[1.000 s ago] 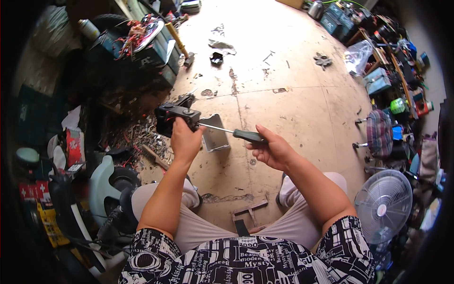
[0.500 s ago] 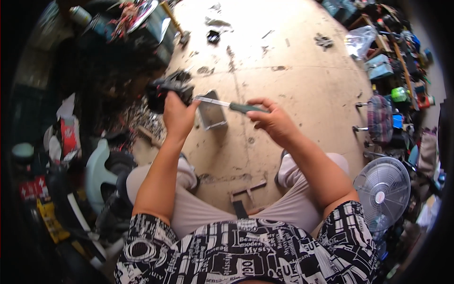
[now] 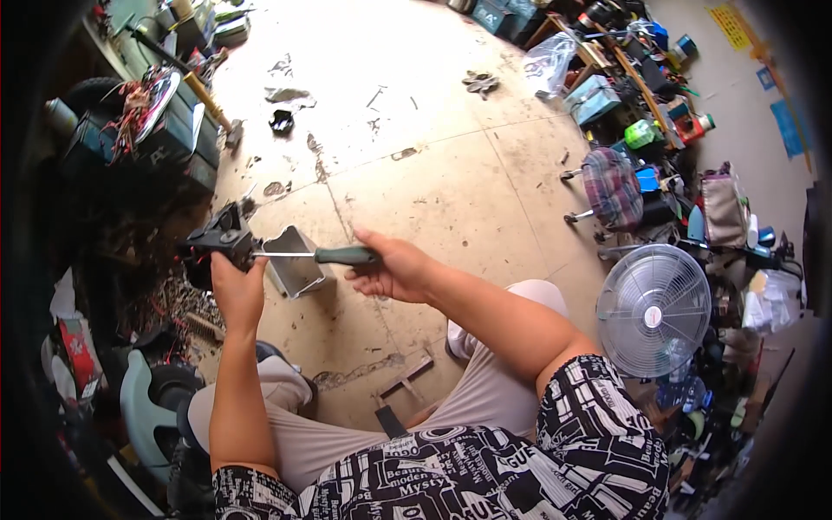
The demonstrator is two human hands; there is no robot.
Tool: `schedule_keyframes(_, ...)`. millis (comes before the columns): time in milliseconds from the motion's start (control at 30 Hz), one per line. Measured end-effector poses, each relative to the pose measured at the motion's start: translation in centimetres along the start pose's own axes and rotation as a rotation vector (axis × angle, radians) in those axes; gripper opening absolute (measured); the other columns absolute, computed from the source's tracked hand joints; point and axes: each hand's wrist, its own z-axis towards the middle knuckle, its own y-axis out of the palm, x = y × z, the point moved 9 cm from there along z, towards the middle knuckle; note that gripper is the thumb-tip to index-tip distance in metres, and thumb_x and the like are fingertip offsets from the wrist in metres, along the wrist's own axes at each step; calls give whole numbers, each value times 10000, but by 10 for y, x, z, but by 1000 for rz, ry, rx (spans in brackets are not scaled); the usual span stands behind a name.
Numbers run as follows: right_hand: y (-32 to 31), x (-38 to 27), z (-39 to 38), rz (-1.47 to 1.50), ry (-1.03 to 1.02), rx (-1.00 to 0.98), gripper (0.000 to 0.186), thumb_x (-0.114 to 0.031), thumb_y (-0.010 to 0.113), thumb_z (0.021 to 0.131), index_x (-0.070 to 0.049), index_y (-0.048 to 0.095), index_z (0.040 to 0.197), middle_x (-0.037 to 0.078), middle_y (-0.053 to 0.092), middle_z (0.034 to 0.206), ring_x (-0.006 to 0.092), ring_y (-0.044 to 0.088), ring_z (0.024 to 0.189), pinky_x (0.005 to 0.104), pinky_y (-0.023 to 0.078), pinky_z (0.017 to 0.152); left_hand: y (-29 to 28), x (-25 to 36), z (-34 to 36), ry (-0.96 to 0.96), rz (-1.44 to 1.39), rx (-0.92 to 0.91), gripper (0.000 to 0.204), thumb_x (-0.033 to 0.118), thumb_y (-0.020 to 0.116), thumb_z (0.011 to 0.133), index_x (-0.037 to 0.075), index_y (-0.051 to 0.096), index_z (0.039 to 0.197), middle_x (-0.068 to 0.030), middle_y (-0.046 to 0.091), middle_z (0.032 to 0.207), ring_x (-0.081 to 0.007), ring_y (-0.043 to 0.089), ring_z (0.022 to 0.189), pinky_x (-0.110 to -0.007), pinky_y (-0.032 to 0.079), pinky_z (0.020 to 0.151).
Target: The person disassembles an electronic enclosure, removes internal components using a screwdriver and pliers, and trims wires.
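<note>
A black part with an uneven, moulded shape (image 3: 224, 230) is gripped in my left hand (image 3: 236, 288), its far side lost against the dark clutter. My right hand (image 3: 400, 270) has a screwdriver (image 3: 345, 255) with a green handle, the handle's butt lying against the palm and fingers. The shaft points left and its tip meets the black part's right side, beside my left thumb. Just beneath the shaft, an open grey metal housing (image 3: 299, 279) stands on the floor.
Close on my right is a round fan (image 3: 654, 312), with a plaid-topped stool (image 3: 611, 189) beyond it. A hammer (image 3: 208, 102) leans on a crate at the far left. A wooden brush (image 3: 204, 329) and a T-shaped metal piece (image 3: 406, 383) lie on the floor.
The view has swung so the scene sits further left. My right hand has come nearer the black part, its fingers opening more loosely around the screwdriver handle. The left hand keeps its grip.
</note>
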Motion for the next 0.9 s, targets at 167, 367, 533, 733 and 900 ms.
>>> schedule_keyframes(167, 12, -23, -14, -428, -347, 32, 251, -247, 670, 914, -70, 573, 1063, 45, 600, 862, 119, 606, 671, 239, 516, 561, 3, -17, 8, 119, -9, 92, 368, 62, 760, 779, -17, 507, 1035, -71, 598, 815, -119, 567, 612, -282, 466, 541)
schedule_keyframes(367, -2, -5, -6, -146, -69, 13, 242, -248, 642, 932, -48, 568, 1048, 55, 616, 892, 115, 586, 652, 227, 513, 560, 5, -8, 4, 206, 43, 108, 407, 124, 787, 778, -22, 504, 1031, -77, 603, 813, -161, 550, 618, -313, 455, 571)
schedule_keyframes(533, 7, -26, -15, -315, -404, 138, 227, -287, 585, 953, -61, 589, 982, 39, 614, 745, 102, 567, 567, 209, 465, 475, 6, -16, 6, 163, 5, 94, 385, 114, 779, 786, -14, 504, 1024, -75, 600, 814, -149, 541, 622, -304, 448, 576)
schedule_keyframes(733, 1, -3, -5, -9, -47, 59, 295, -335, 576, 959, -40, 592, 955, 65, 625, 727, 113, 540, 499, 214, 464, 446, 2, -8, 2, 218, 21, 95, 368, 104, 768, 785, -16, 509, 1017, -82, 600, 848, -161, 542, 637, -303, 454, 583)
schedule_keyframes(900, 2, -24, -14, -465, -348, 91, 287, -201, 697, 883, -50, 598, 1107, 44, 616, 847, 98, 560, 683, 248, 478, 565, 7, -8, 6, 113, -14, 44, 397, 105, 779, 767, -15, 517, 1039, -96, 607, 865, -177, 575, 695, -318, 469, 630)
